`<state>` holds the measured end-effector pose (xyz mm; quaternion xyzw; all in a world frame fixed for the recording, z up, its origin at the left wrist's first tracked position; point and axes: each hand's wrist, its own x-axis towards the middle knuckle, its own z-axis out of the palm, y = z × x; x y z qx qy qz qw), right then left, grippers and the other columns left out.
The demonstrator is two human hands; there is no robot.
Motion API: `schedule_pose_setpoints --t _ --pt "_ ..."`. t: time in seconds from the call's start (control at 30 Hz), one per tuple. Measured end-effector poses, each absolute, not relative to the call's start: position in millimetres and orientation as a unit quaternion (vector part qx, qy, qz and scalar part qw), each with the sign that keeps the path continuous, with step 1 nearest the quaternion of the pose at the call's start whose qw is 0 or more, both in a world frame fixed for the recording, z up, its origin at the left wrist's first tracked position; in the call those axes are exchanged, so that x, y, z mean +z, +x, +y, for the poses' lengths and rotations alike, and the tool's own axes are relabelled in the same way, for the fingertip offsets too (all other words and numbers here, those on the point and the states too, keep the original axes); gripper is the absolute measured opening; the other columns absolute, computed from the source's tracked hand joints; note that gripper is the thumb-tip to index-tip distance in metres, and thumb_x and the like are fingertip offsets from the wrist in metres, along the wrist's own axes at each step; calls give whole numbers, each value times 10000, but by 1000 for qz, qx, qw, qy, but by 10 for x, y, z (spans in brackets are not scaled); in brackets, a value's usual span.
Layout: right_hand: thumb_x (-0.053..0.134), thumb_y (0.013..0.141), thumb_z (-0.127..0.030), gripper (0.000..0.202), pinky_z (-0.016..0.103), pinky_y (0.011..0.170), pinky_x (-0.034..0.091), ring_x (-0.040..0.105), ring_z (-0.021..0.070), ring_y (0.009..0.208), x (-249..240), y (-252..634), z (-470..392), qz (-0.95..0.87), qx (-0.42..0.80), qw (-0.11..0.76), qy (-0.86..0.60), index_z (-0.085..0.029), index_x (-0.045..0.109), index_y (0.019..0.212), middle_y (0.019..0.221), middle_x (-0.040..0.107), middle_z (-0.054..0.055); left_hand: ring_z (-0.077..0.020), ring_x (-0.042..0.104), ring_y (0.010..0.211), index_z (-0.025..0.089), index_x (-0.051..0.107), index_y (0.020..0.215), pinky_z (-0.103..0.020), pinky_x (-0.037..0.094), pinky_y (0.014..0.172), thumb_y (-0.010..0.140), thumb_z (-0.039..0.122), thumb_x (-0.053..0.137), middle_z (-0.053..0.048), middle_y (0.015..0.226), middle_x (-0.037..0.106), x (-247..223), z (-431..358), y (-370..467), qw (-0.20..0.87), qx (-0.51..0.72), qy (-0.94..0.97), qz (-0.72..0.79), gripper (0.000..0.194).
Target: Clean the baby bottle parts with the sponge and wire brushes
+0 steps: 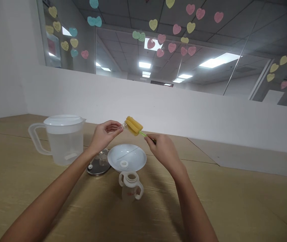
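Observation:
My right hand (163, 150) is closed round the green handle of a bottle brush with a yellow sponge head (133, 126). My left hand (106, 133) pinches a small clear piece (124, 126) against the tip of the sponge; its exact kind is too small to tell. Below both hands is a white bowl (138, 159) with a white ring (124, 164) and a thin straw-like stick in it. Nearer to me, a translucent baby bottle (129, 194) with two handles stands upright and uncapped.
A lidded plastic pitcher (66, 144) holding clear liquid stands at the left. Between it and the bowl, a dark round tray (98, 169) carries small clear parts. Behind the wooden table (234, 201) rises a white wall (133, 97) with windows above.

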<state>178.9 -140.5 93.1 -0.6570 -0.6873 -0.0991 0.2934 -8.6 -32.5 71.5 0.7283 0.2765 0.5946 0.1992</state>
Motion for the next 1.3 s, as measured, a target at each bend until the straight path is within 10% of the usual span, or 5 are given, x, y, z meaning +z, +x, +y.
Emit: schedule_pose_setpoints --t 0.4,1.3 --pt "388 888 -302 343 224 529 299 454 118 530 882 1819 -1367 -704 -37 280 -652 -168 684 779 622 608 25 -190 626 969 145 601 1045 -346 517 839 871 76 435 -90 1019 681 604 -244 -252 -382 396 829 101 250" --pt "423 896 -323 314 252 516 280 596 171 669 891 1822 -1355 -669 -157 175 -705 -199 688 782 727 668 65 -170 641 939 180 605 1047 -331 523 843 882 155 471 -61 1002 689 516 -209 -156 -298 451 832 123 214"
